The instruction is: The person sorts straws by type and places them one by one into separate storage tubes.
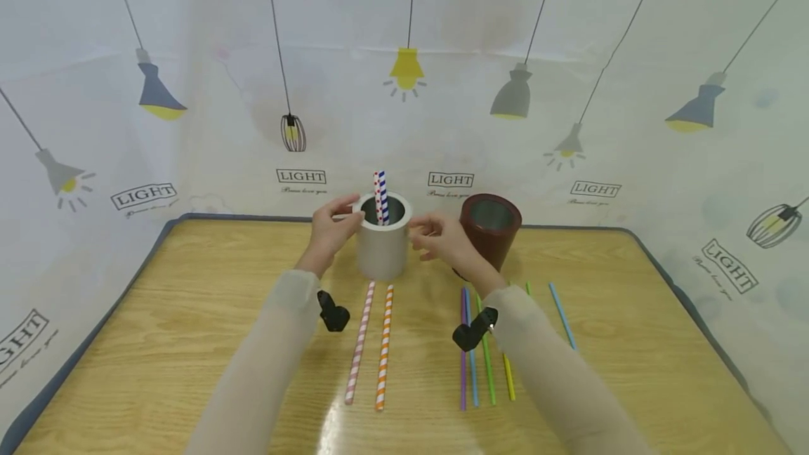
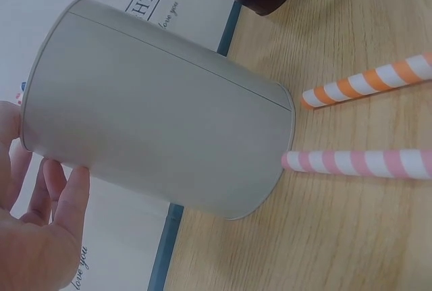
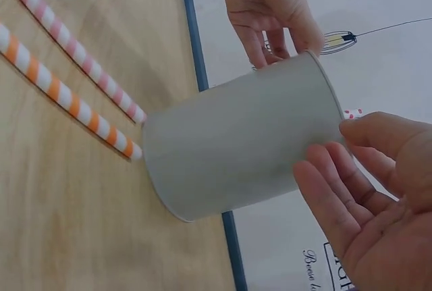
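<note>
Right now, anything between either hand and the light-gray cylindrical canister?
Nothing visible. The light-gray canister has the left hand at its rim's left side, the right hand close on its right. The maroon canister stands on the right hand's other side, not between.

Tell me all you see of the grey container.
The pale grey container is a smooth, metallic-looking cylinder, open on top, with a lighter rim and thin seam. It stands upright on the table, holding a dotted straw and a striped straw. The left hand touches its rim; the right hand is beside it, contact unclear.
</note>
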`<state>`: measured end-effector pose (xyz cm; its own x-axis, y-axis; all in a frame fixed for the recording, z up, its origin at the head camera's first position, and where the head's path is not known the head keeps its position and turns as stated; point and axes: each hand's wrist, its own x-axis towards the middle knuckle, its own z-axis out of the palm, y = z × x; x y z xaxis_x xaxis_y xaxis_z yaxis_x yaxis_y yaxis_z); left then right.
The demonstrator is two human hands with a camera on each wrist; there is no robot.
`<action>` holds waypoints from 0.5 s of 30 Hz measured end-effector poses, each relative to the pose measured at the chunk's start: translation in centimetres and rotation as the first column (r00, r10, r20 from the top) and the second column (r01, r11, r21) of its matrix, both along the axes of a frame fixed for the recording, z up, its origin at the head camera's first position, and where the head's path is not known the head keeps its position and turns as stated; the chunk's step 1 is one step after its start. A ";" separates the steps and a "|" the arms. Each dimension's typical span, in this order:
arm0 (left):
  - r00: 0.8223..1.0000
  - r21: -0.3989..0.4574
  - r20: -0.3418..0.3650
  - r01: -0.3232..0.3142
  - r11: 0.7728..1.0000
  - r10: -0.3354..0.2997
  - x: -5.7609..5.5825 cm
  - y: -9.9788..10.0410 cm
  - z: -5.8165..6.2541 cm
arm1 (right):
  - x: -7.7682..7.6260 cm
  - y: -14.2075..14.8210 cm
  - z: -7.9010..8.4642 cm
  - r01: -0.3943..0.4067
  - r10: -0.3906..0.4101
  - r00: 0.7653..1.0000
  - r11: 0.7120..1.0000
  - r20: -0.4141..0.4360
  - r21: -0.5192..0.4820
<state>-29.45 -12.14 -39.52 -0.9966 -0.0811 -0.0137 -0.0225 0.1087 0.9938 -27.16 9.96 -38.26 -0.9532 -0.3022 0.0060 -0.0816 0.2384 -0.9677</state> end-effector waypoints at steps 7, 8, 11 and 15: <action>1.000 -0.013 -0.024 -0.005 1.000 0.005 0.1 -0.1 0.2 | 1.2 -0.2 -1.9 0.022 -0.021 0.999 0.999 0.027 -0.041; 1.000 -0.010 -0.025 -0.005 1.000 0.004 0.1 -0.1 0.2 | 1.4 -0.3 -2.2 0.020 -0.018 0.999 0.999 0.033 -0.042; 1.000 -0.010 -0.020 0.004 1.000 -0.004 0.2 -0.1 0.2 | 2.0 -0.7 -3.3 0.022 -0.018 0.997 0.998 0.072 -0.052; 1.000 -0.008 -0.010 0.008 1.000 -0.008 0.2 -0.1 0.1 | 2.7 -1.6 -4.5 0.049 -0.041 0.992 0.996 0.117 -0.068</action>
